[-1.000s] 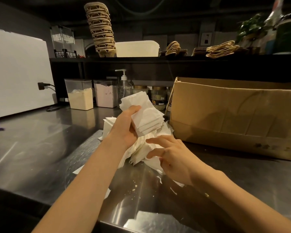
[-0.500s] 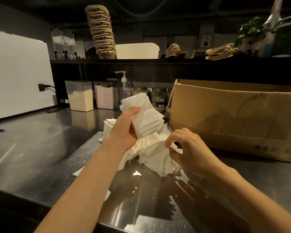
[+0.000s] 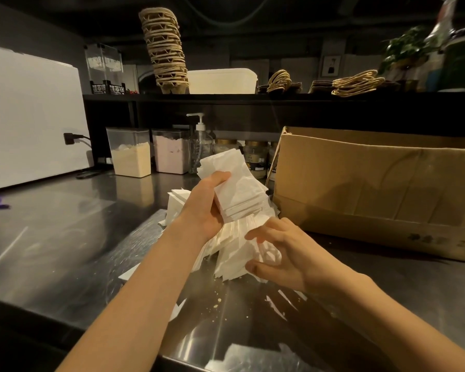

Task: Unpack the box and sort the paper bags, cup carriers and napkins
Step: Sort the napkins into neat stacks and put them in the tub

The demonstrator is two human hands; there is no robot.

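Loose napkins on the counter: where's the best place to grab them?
Pinch the loose napkins across their fanned right edge, coming from the right, where the right hand curls round them. They lie slanted and overlapping, so thumb and fingers can probably squeeze several layers together. The left hand is busy holding a stack.

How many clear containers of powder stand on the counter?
2. The cream powder container stands beside the pink powder container, left of the pump bottle. The box may hide others.
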